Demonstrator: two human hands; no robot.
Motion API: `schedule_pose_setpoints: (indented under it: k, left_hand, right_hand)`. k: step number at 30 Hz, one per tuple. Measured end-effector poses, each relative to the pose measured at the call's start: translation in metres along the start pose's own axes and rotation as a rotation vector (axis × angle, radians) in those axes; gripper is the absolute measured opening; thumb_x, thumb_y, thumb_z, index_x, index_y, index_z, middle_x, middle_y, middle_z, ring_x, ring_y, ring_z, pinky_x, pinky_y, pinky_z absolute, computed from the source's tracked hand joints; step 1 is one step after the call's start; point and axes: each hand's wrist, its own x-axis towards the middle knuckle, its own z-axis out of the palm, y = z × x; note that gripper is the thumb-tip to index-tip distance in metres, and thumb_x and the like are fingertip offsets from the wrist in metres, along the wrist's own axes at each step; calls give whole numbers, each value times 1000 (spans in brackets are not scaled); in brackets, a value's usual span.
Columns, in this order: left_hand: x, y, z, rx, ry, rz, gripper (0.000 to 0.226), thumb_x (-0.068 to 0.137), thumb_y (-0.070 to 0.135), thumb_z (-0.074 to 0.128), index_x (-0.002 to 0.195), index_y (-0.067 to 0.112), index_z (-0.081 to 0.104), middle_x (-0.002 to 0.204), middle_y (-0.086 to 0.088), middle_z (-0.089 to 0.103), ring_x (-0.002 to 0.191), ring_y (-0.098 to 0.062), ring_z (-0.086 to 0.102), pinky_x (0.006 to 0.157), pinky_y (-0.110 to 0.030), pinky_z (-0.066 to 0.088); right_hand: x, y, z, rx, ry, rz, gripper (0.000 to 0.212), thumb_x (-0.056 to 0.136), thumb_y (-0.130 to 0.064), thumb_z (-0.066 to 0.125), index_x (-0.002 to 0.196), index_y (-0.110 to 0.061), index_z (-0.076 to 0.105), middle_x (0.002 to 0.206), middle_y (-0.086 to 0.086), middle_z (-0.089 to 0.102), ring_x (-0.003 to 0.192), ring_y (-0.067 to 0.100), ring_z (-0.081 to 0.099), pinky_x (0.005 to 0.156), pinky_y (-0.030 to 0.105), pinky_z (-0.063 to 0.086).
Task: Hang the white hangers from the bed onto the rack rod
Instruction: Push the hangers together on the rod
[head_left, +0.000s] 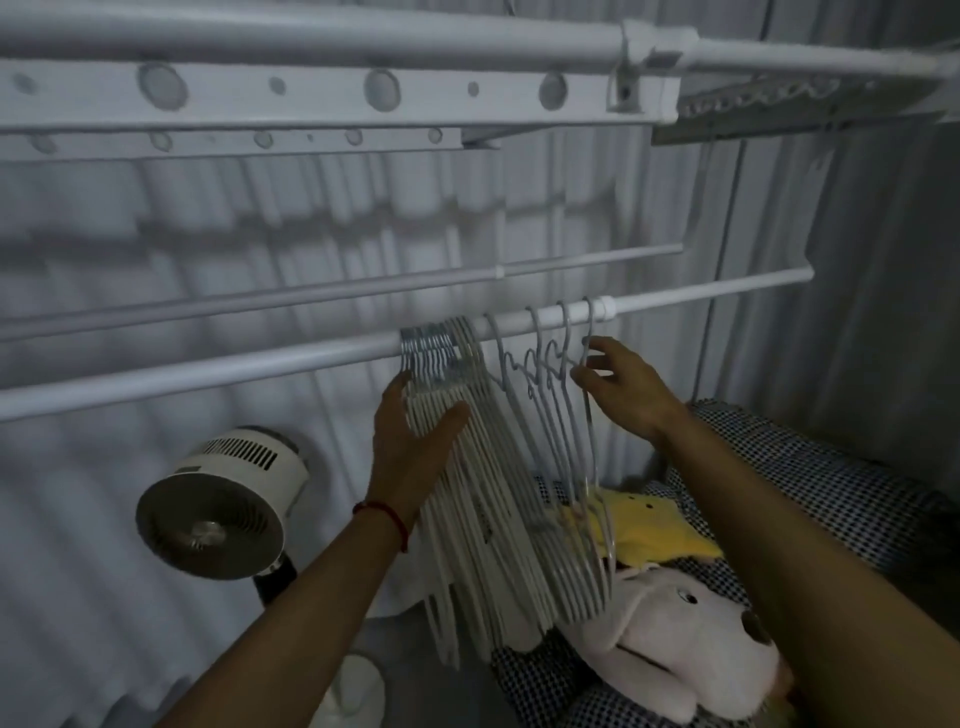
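White hangers (467, 467) hang by their hooks from the rack rod (208, 376), most packed in a tight bunch, four spaced out toward the rod's right end. Nearest, on the bed (831, 493) at lower right, lie a white plush toy (675, 639) and a yellow one (654, 525). The left hand (410, 441), fingers spread, presses flat against the bunch. The right hand (623, 384) pinches the rightmost hanger's neck. A fan (218, 509) stands at left.
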Motion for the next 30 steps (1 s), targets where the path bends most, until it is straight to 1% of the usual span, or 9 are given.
schedule_pose_setpoints:
  k: [2,5,8,13,16,19,22,27,30]
  left_hand:
    - [4,-2,10,11,4,-8,94,71,59,80,150,38,34,146,13,44,128,-6,49,112,-36,42]
    - [8,0,24,36,17,1,83,82,39,79,151,33,32,139,18,37,124,2,40,110,-25,36]
    - [13,0,36,29,30,-6,82,83,34,79,151,30,33,136,15,39,123,-1,42,113,-33,41]
    - [21,-2,52,43,0,8,77,81,34,81,144,37,35,132,15,48,123,-9,52,109,-42,47]
    - [24,-7,62,34,-12,20,79,74,45,81,140,41,38,134,11,54,123,-12,56,106,-45,48]
    - [26,-10,73,33,-17,24,78,71,48,80,137,46,38,134,10,56,122,-10,57,105,-44,50]
    - [31,-15,83,35,-23,44,77,71,48,81,138,43,41,134,8,57,122,-13,58,103,-46,50]
    - [33,-13,99,11,-70,28,92,67,57,79,145,37,35,138,7,52,125,-13,55,106,-46,48]
    - [36,-11,106,23,-94,33,96,66,63,77,147,35,34,141,5,49,130,-15,51,109,-46,45]
  right_hand:
    - [6,0,0,54,-10,-8,51,101,-37,59,147,-20,47,136,7,62,121,19,60,93,27,45]
    - [13,-1,-1,156,-14,-20,42,100,-37,61,139,-24,53,118,2,67,103,16,61,81,29,48]
    - [15,-6,-1,217,-39,-37,33,100,-35,63,131,-26,59,106,-1,69,95,14,64,80,30,53]
    - [20,-12,5,140,-100,-75,33,99,-35,62,131,-26,58,110,4,68,95,13,64,87,32,53]
    - [23,-13,9,104,-90,-89,36,98,-42,62,131,-30,58,112,6,68,92,17,65,87,41,56]
    - [22,-11,12,128,-97,-78,36,98,-42,61,132,-30,57,114,8,68,99,25,68,88,50,60]
    - [20,-10,13,148,-99,-103,32,101,-40,57,132,-30,58,117,3,68,106,19,67,94,45,58]
    - [21,0,8,41,-93,-113,38,104,-39,51,137,-21,56,133,-1,63,121,16,58,102,35,47]
    - [22,6,3,40,-84,-101,39,103,-41,52,135,-19,58,132,0,64,120,16,59,98,31,47]
